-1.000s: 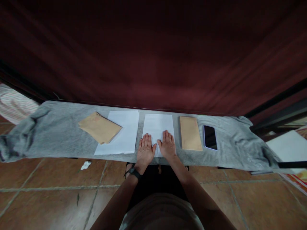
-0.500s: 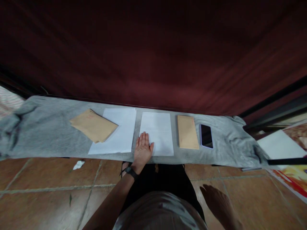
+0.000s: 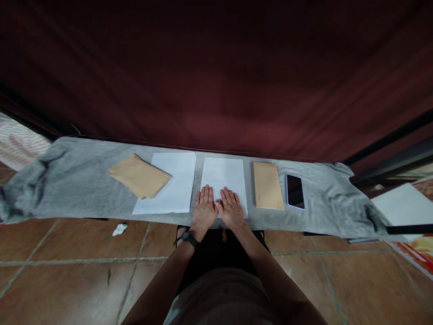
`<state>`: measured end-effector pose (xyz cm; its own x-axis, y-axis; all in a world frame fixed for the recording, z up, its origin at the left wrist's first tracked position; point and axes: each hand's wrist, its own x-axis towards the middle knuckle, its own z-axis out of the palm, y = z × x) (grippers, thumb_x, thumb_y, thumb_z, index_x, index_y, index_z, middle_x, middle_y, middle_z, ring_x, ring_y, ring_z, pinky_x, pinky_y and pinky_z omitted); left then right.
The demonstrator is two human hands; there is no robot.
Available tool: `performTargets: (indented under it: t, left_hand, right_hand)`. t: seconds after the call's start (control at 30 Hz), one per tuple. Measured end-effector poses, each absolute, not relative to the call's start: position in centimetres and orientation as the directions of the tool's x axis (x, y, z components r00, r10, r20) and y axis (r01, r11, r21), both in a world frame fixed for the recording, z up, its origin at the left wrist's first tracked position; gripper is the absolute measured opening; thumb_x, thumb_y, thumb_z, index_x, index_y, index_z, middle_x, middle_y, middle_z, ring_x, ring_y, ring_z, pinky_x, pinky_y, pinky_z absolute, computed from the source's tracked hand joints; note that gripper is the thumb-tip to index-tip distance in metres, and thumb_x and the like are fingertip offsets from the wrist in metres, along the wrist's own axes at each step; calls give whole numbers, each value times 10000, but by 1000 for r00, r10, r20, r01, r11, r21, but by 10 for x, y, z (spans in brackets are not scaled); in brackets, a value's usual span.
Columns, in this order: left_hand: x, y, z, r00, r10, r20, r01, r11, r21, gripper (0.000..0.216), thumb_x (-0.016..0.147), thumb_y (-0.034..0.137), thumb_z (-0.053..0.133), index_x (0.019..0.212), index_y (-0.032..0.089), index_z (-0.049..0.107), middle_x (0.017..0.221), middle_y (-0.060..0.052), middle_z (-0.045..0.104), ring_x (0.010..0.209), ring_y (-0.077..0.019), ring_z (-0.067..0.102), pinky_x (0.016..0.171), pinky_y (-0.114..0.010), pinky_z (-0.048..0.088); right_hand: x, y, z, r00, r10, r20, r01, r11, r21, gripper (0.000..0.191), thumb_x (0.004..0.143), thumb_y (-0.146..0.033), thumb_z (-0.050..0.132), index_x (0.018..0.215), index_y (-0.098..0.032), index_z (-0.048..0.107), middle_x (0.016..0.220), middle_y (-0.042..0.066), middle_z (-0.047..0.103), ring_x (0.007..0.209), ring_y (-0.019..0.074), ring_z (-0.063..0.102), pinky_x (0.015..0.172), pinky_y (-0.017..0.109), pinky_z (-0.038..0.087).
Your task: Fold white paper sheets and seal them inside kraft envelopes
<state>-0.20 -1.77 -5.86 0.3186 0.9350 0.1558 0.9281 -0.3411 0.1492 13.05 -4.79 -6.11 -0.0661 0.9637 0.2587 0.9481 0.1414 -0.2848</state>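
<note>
A white sheet of paper lies in front of me on a grey cloth. My left hand rests flat on its near left part, fingers stretched out. Beside it, my right hand lies flat on the near right part, palm down. The two thumbs meet or nearly meet. To the left is more white paper, with several brown envelopes lying askew over its left side. Right of the sheet sits a neat stack of brown envelopes.
A phone with a dark screen lies right of the envelope stack. Behind the cloth-covered surface hangs a dark red curtain. A crumpled white scrap lies on the tiled floor. A white board stands at far right.
My right hand has come up from low on the right and now lies on the white sheet. My left hand stays flat on the paper. The view has shifted slightly.
</note>
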Motion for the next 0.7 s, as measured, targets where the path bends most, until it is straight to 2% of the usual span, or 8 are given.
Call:
performTargets:
  t: [0.17,0.43,0.57,0.7]
  left_hand:
    - [-1,-16,-58,311,933,180,919,-344,194,633,1026,383,356,1557,40,321,1621,-189,292,1529,-297,238,1257,-493,214]
    - [-7,-30,-54,316,915,252,894,-376,242,580,1053,342,286,1547,39,320,1603,-191,346,1524,-265,262,1245,-486,270]
    - [11,-54,-49,514,818,259,793,-568,222,565,1055,359,318,1564,115,302,1627,-113,334,1537,-221,223,1262,-457,249]
    - [17,-67,-51,575,789,217,768,-612,192,587,1047,422,367,1550,122,328,1620,-126,346,1530,-236,244,1257,-474,249]
  right_hand:
    - [164,-72,-71,-10,954,301,981,68,-183,600,1059,-412,375,1546,-62,358,1598,204,359,1475,304,356,1194,497,303]
    - [177,-90,-75,26,949,315,988,23,-151,663,1055,-464,343,1566,-43,299,1580,222,389,1444,320,389,1175,493,321]
    - [177,-90,-76,27,952,304,987,22,-157,643,1061,-436,313,1564,-36,295,1583,228,381,1450,318,375,1172,500,318]
    - [178,-90,-76,20,948,316,987,32,-159,640,1063,-429,302,1570,-39,281,1589,229,371,1461,311,360,1168,497,328]
